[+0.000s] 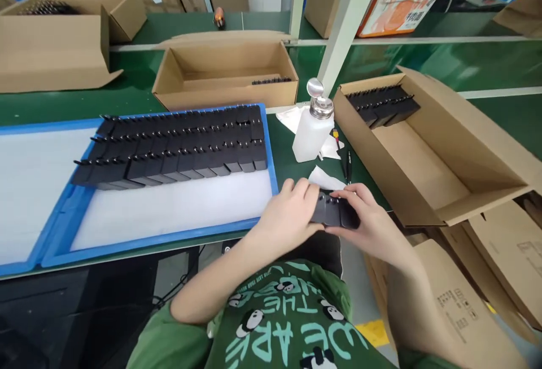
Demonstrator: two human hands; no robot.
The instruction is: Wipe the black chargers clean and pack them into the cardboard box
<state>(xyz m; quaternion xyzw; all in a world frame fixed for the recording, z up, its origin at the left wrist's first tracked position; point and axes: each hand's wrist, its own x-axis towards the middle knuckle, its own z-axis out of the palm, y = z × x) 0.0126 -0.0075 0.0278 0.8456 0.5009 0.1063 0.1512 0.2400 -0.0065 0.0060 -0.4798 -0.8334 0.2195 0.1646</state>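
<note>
Several black blocks [333, 212] sit side by side in a short row, held between my two hands near the table's front edge. My left hand [292, 211] wraps round the left end of the row, and my right hand [366, 219] grips the right end between thumb and fingers. To the left, a blue-rimmed tray [271, 160] with a white base holds long rows of similar black blocks [182, 149] with small metal prongs on top. The open cardboard box [427, 160] at the right has a group of these blocks at its far end.
Behind my hands stand a white pump bottle [312, 132], white wipes [326, 178] and a black tool [346, 165]. An open carton [228, 92] lies beyond the tray, another carton [51, 53] at the far left. A white post [349, 25] rises behind the bottle.
</note>
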